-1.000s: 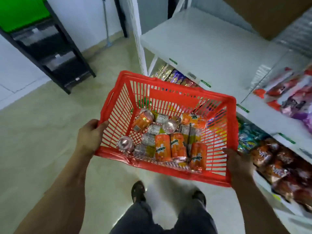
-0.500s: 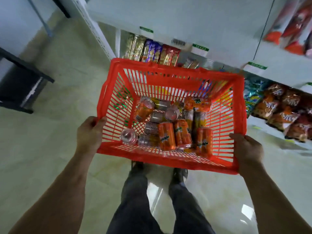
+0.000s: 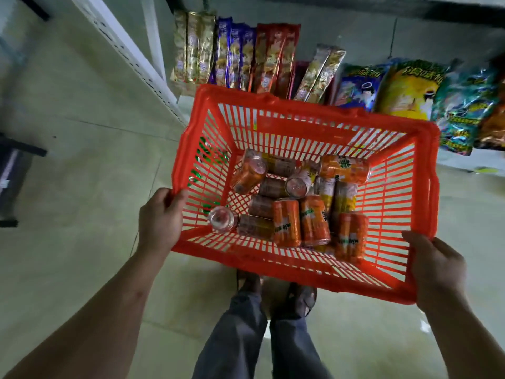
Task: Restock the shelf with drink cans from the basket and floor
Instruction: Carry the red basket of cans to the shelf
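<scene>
Drink cans [image 3: 300, 203], glossy orange cylinders, lie jumbled on the slatted floor of the red plastic basket [image 3: 426, 149] that your left hand [image 3: 159, 220] and right hand [image 3: 437, 269] grip by its near corners above crinkled foil snack packets [image 3: 235, 56].

The basket [image 3: 306, 110] is glossy red plastic lattice. Inside it, the drink cans [image 3: 287, 222] are shiny printed metal with bare silvery ends. Behind the basket, snack packets [image 3: 273, 56] gleam like crinkled foil. Below the basket, the floor [image 3: 82, 160] is smooth, pale, slightly reflective tile.
</scene>
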